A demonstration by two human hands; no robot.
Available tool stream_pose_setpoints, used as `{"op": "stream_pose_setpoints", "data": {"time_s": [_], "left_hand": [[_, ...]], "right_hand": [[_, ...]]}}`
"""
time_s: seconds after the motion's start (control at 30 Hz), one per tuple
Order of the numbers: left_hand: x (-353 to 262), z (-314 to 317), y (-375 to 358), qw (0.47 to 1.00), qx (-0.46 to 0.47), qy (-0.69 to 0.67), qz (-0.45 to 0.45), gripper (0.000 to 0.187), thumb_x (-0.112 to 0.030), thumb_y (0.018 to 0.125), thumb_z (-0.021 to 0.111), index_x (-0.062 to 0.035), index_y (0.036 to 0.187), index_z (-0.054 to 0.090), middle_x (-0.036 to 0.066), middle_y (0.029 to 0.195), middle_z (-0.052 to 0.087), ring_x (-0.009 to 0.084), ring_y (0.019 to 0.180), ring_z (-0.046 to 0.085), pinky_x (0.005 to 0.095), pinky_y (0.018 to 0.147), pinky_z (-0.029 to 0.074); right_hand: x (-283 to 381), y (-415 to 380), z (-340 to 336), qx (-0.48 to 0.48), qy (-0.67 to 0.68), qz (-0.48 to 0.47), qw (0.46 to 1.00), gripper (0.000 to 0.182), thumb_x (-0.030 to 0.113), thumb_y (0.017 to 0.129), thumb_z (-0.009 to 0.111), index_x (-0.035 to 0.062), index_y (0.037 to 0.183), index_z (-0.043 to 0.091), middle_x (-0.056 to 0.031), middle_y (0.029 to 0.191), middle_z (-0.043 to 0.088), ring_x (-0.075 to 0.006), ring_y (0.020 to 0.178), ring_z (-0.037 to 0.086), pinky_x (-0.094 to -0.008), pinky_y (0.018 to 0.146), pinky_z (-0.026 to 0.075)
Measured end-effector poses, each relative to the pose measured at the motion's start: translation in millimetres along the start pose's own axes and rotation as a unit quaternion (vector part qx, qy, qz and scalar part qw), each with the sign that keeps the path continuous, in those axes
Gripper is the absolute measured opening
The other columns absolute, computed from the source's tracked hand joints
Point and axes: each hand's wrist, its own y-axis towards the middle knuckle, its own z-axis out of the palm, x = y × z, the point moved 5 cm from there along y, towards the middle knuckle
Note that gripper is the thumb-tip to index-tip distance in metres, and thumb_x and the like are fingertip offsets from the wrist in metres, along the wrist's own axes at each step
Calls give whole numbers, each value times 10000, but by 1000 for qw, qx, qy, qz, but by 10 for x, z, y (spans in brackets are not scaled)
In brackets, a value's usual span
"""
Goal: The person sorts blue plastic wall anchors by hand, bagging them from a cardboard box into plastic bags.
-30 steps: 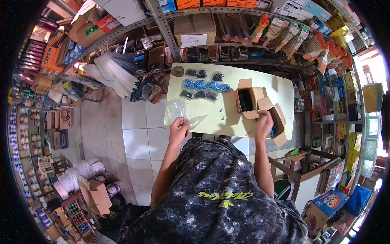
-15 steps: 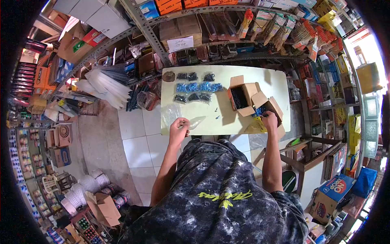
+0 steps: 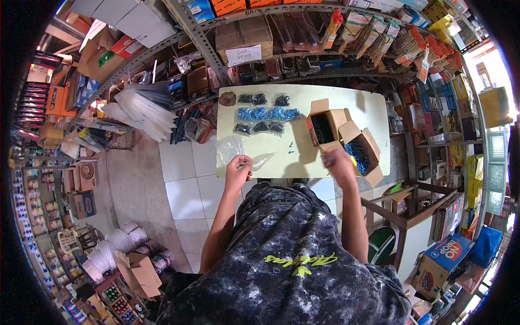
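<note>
At the front edge of the pale table [image 3: 303, 162], my left hand [image 3: 239, 170] pinches a small clear plastic bag [image 3: 262, 161]. More clear bags [image 3: 230, 149] lie just beyond it. My right hand [image 3: 339, 164], blurred, is closed in the air left of an open carton of blue pieces [image 3: 357, 155]; what it holds is too small to make out. Behind that stands an open carton of dark pieces [image 3: 323, 129]. Packets of black pieces [image 3: 259, 99] and of blue pieces [image 3: 268, 114] lie in rows at the back left. Two loose small pieces [image 3: 291, 148] rest mid-table.
Loaded shelves rise behind the table, with a carton marked DOR STOP [image 3: 244, 46]. A round brown object [image 3: 227, 98] sits at the table's back left corner. A wooden frame [image 3: 401, 216] stands at the right, and rope rolls [image 3: 116, 244] lie at lower left.
My right hand has come out of the carton of blue pieces and moved left, uncovering its contents. My left hand has stayed with the bag. The view has shifted slightly.
</note>
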Motion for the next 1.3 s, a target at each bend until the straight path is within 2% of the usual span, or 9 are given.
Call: {"op": "stream_pose_setpoints", "data": {"time_s": [0.07,0.2,0.3,0.53,0.7,0.83,1.03,1.13,1.3], "left_hand": [[-1,-1,-3,1000,-1,1,-1,139,-49,893,581,-86,1027,586,15,881,595,87,619,563,230,509,451],[-27,14,-43,1000,0,-3,3,140,-54,896,587,-83,1032,581,15,882,591,90,613,565,232,507,453],[-3,-2,-77,1000,0,-11,2,141,-56,896,593,-78,1034,578,16,876,586,90,602,562,232,502,452],[121,-88,-132,1000,-18,-20,4,135,-52,896,598,-69,1029,580,20,871,583,87,592,552,231,497,450],[122,-61,-151,1000,-21,-22,1,127,-54,899,595,-64,1025,584,23,872,583,88,594,550,233,501,451],[107,-8,-119,999,-18,-34,6,120,-58,879,618,-52,997,592,33,835,588,92,582,565,228,471,444],[45,120,-68,1000,5,2,2,136,-50,892,589,-62,1027,583,26,868,576,95,604,557,241,499,453],[29,122,-46,1000,10,-2,11,141,-40,886,582,-63,1025,582,27,873,578,97,605,560,240,497,453],[69,119,-37,1000,9,4,10,144,-21,879,573,-62,1017,581,30,877,582,98,606,562,237,493,451]], "right_hand": [[-338,55,349,74,64,145,985,120,68,885,550,-5,934,631,-61,812,635,-148,690,603,-275,638,517],[-714,283,692,35,-317,-41,947,215,102,775,666,-31,943,639,-182,796,667,-287,727,669,-366,659,532],[-800,485,800,-1,-415,-103,904,297,85,736,669,-43,1001,630,-249,889,651,-395,769,646,-415,711,522],[-495,475,943,-10,-389,-141,910,431,-3,710,632,-35,1133,554,-273,1000,609,-463,945,572,-505,835,474],[130,80,613,-82,-221,-219,947,313,-14,836,626,-2,1149,621,-185,1056,675,-230,885,690,-336,734,551],[390,-45,-70,-266,-267,-277,884,141,6,891,574,0,1014,642,-75,847,627,-130,744,589,-257,659,469],[144,141,-644,-193,-342,-93,915,272,73,847,561,5,1106,607,-221,1005,624,-403,953,595,-434,863,468],[-112,275,-987,-218,-342,-123,906,354,137,853,563,-3,1176,591,-268,1088,611,-424,996,590,-450,890,467],[-555,380,-1232,-172,-516,25,839,452,228,806,635,-15,1186,607,-298,1095,619,-416,1058,594,-466,895,475]]}}
